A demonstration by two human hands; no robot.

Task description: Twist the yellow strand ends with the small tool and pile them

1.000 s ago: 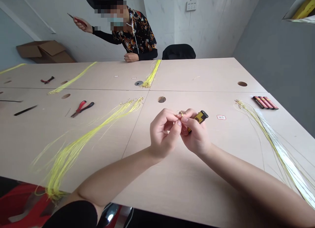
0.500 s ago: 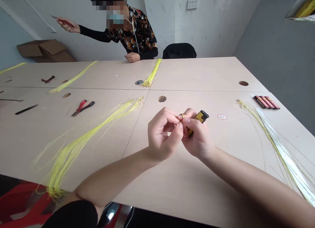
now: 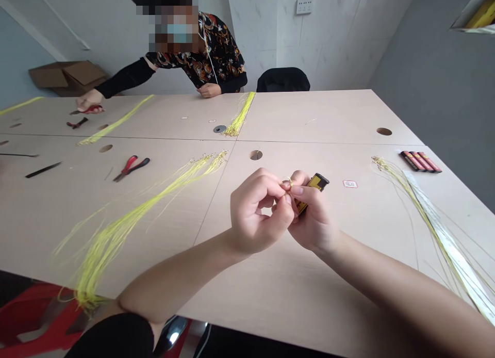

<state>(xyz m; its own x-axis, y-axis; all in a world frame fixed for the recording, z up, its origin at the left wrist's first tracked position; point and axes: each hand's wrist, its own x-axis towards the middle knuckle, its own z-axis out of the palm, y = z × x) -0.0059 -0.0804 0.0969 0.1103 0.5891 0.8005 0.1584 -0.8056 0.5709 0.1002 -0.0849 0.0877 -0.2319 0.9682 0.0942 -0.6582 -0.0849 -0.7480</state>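
Note:
My left hand (image 3: 260, 208) is closed in a pinch on a thin yellow cord (image 3: 291, 183), its thumb and index finger meeting my right fingertips. A small loop of the cord stands up between the two hands. My right hand (image 3: 315, 216) pinches the same cord with thumb and forefinger. Held in its palm is a black and yellow lighter (image 3: 317, 181), tilted, its black end sticking out past the thumb. Both hands are raised over the table, and the fingers hide most of the cord.
A bundle of yellow cords (image 3: 127, 226) and red-black pliers (image 3: 129, 168) lie left. To the right are more cords (image 3: 413, 193), a white strip (image 3: 448, 239) and several red-black lighters (image 3: 421, 162). Across the table (image 3: 328, 280), a co-worker's hand (image 3: 89, 101) holds a red-handled tool.
My hands stay together, my left fingers shifting slightly right and the cord loop showing more. The co-worker's arm has lowered, bringing the red-handled tool down to the table.

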